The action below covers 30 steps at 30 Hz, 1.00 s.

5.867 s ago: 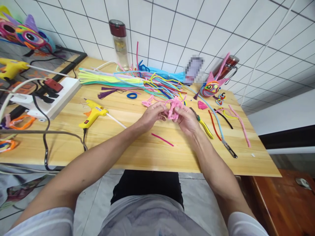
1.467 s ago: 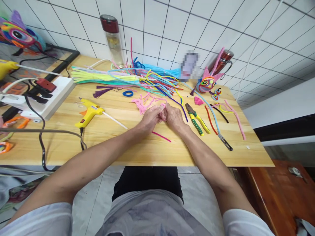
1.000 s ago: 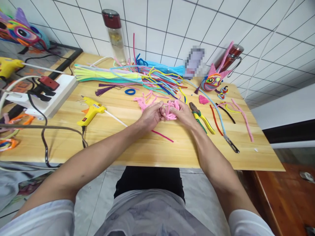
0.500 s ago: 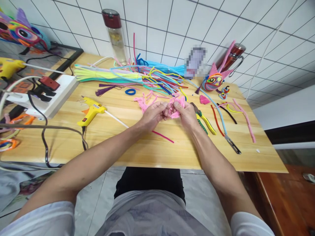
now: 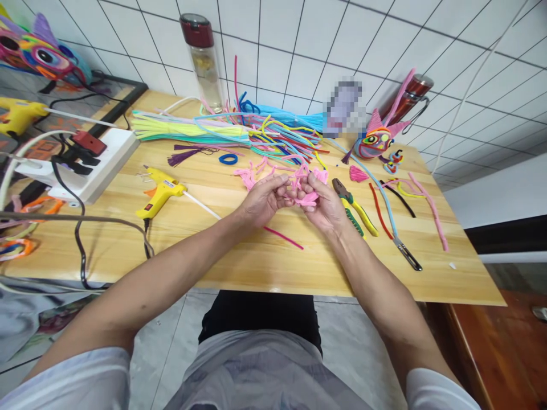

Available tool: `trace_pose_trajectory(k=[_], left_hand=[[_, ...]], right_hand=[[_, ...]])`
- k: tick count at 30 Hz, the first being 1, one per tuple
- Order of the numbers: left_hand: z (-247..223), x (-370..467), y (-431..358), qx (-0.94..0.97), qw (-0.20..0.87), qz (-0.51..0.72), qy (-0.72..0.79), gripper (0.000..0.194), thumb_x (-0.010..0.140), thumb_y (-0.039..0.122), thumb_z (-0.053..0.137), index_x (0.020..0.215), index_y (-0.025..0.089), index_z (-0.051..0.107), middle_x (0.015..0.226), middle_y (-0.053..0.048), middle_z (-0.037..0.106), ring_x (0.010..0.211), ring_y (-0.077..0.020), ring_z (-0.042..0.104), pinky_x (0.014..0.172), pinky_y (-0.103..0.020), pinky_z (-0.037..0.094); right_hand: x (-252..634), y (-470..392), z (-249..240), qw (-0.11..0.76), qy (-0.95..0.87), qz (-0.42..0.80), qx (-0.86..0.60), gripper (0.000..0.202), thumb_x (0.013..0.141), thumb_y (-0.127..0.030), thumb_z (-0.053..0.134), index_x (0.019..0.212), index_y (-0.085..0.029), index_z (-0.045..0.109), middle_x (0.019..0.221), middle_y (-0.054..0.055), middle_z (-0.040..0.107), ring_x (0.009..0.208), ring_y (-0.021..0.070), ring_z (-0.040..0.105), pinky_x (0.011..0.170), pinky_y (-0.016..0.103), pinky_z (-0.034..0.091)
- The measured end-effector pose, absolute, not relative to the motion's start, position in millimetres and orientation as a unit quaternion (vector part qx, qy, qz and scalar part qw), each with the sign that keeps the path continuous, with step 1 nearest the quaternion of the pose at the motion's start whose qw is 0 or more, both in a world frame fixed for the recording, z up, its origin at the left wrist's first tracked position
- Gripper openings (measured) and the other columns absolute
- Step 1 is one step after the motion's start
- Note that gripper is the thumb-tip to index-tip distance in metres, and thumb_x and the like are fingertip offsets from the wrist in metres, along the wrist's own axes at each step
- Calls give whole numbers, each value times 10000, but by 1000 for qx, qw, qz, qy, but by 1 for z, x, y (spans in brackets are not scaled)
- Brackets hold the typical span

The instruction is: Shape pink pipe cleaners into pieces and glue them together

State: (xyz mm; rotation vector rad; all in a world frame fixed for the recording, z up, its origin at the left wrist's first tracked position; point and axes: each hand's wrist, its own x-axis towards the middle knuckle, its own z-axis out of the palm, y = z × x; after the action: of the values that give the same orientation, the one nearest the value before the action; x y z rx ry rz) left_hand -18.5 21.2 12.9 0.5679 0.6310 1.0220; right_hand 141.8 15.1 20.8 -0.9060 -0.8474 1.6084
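Both hands meet over the middle of the wooden table. My right hand (image 5: pixel 322 200) is closed on a bunch of pink pipe cleaners (image 5: pixel 308 199), its thumb on top. My left hand (image 5: pixel 267 198) pinches at the left side of the same bunch, thumb and fingers close together. A pink strand loops up between the two hands. Behind my left hand more pink pieces (image 5: pixel 245 175) lie on the table. A dark pink stick (image 5: pixel 284 237) lies in front of the hands.
Pliers (image 5: pixel 354 206) and small snips (image 5: pixel 407 253) lie at the right. A yellow glue gun (image 5: pixel 159 193) and a power strip (image 5: pixel 113 162) are at the left. Pipe cleaner bundles (image 5: pixel 192 130), a glass bottle (image 5: pixel 205 68) and a cat-like figure (image 5: pixel 372 143) stand or lie behind.
My hands have moved slightly apart, and a pink strand now arches up between them. The view has shifted a little.
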Motion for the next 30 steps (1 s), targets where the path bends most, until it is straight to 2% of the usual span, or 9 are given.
trace_pose_trajectory(k=[3,6,8,14,18,24,27,30], left_hand=[[17,-19,19,277,786,464,301,259,945,233,745,754,154,589,538,81,477,465,-61,548,448,-150,418],[19,-17,16,314,776,445,318,292,930,209,742,718,162,546,512,84,450,395,-35,422,386,-147,268],[19,-16,14,342,769,431,326,291,937,200,725,712,160,545,493,78,448,385,-31,389,392,-146,241],[15,-15,13,373,760,406,344,331,908,247,772,716,174,513,482,99,403,378,-24,332,409,-150,211],[13,-16,13,395,752,399,346,300,916,225,728,714,178,512,480,95,396,372,-30,330,400,-156,199],[5,-15,16,407,735,395,373,266,907,199,687,689,175,536,456,72,427,347,-33,329,379,-159,179],[3,-16,19,401,733,389,388,267,884,202,727,684,167,556,461,69,442,342,-29,344,370,-158,170],[3,-18,23,363,747,403,384,315,885,197,748,661,172,528,461,81,411,349,-32,357,371,-155,206]], right_hand=[[141,12,21,515,-378,669,-380,495,754,-501,940,753,-206,542,561,-110,371,436,41,351,358,170,217],[138,10,17,517,-414,627,-411,533,717,-501,948,715,-214,499,533,-133,285,434,26,215,387,179,183],[137,10,14,510,-432,604,-435,538,703,-507,934,703,-222,478,527,-135,279,447,26,187,408,188,168],[144,17,6,468,-498,541,-491,424,737,-507,824,753,-237,498,529,-110,369,462,63,254,452,227,193],[152,20,4,429,-572,462,-524,320,804,-496,736,797,-233,553,568,-77,429,529,110,353,509,250,264],[153,20,-5,406,-658,339,-535,260,890,-437,649,743,-228,597,671,-18,569,652,159,468,625,282,348],[151,19,-8,409,-663,329,-534,227,888,-395,676,741,-228,632,686,-16,596,653,160,486,647,285,358],[150,19,-5,447,-612,393,-521,213,863,-406,736,772,-232,654,648,-33,584,616,149,477,614,275,366]])
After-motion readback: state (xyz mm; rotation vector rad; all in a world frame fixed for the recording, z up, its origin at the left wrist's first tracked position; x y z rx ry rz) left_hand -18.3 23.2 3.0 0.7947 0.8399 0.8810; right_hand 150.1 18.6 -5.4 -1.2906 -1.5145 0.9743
